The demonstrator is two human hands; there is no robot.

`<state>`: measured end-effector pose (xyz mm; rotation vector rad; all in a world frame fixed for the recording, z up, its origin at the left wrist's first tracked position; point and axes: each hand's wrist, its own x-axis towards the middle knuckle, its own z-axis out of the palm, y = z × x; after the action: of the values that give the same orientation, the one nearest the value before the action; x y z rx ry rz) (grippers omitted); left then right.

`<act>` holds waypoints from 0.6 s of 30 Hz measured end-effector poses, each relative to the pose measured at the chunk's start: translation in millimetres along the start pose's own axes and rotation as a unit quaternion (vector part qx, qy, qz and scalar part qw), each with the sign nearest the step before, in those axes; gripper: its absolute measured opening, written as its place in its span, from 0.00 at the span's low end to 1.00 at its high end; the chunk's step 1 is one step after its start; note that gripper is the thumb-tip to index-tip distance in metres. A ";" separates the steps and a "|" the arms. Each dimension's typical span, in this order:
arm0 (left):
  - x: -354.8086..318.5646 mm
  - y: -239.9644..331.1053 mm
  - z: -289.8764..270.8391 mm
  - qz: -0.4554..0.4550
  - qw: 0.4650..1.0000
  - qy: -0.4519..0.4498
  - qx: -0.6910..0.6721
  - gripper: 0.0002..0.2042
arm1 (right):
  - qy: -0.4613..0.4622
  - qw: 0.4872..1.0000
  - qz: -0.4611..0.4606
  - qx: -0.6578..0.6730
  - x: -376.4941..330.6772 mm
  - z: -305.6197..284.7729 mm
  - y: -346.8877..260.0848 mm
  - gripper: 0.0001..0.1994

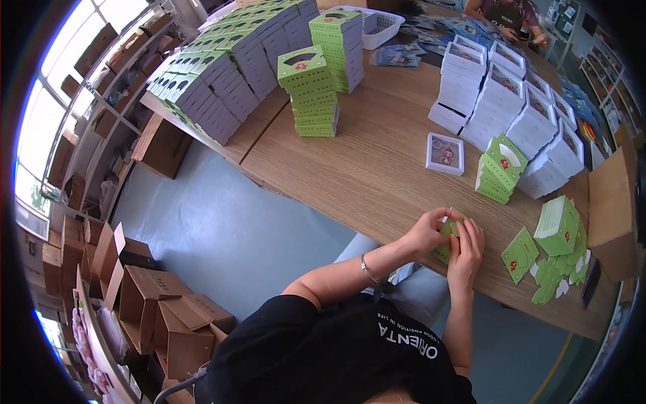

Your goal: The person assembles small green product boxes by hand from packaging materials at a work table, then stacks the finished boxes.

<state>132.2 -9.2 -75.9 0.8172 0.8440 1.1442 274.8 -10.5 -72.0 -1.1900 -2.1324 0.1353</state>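
Note:
Near the front edge of the table, a green printed card sleeve (441,253) is between my two hands, partly covered by them. My left hand (426,232) grips its upper left side with curled fingers. From the right, my right hand (467,252) presses its fingers on the same sleeve. Just beyond lies a single white box (445,153) with a clear window and a small figure keychain inside. A short leaning stack of green sleeves (501,170) is to its right. One flat green sleeve (519,255) lies right of my hands.
White windowed boxes (506,91) stand in tall stacks at the back right. Green-sleeved boxes (316,91) are piled at the far left and centre. Beside a cardboard box (612,209) are bundled green sleeves (558,225) and green scraps (562,273). A co-worker (509,17) sits at the far end.

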 end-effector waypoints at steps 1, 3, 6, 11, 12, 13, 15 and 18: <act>-1.0 -1.8 0.5 0.008 0.999 -0.010 -0.032 0.25 | 0.015 1.000 -0.016 0.017 -0.7 -1.4 0.6 0.13; -3.6 -2.0 6.8 0.042 0.999 -0.016 0.018 0.25 | 0.025 0.998 0.005 0.053 -1.0 -4.6 2.8 0.11; -7.9 1.0 12.7 0.054 0.995 -0.030 0.076 0.25 | 0.052 0.979 0.114 0.162 -3.0 -6.0 16.8 0.08; -12.4 8.6 10.0 0.030 0.987 -0.006 0.155 0.23 | 0.257 0.891 0.268 0.263 -4.3 -19.5 72.8 0.11; -13.6 9.8 7.2 0.030 0.987 -0.004 0.156 0.23 | 0.275 0.910 0.244 0.194 -5.7 -33.1 84.0 0.12; -11.6 9.7 6.1 0.036 0.986 -0.010 0.162 0.21 | 0.262 0.936 0.220 0.081 -10.4 -53.5 95.8 0.12; -11.8 13.8 3.2 0.042 0.984 -0.007 0.171 0.20 | 0.214 0.959 0.173 -0.075 -11.6 -73.7 106.8 0.14; -10.0 24.0 7.2 0.046 0.985 0.006 0.164 0.16 | 0.148 0.951 0.136 -0.236 -18.2 -80.0 101.3 0.22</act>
<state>126.4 -14.6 -50.1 1.1302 1.0289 1.1056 402.1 15.5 -60.6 -1.6607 -1.7751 -0.4325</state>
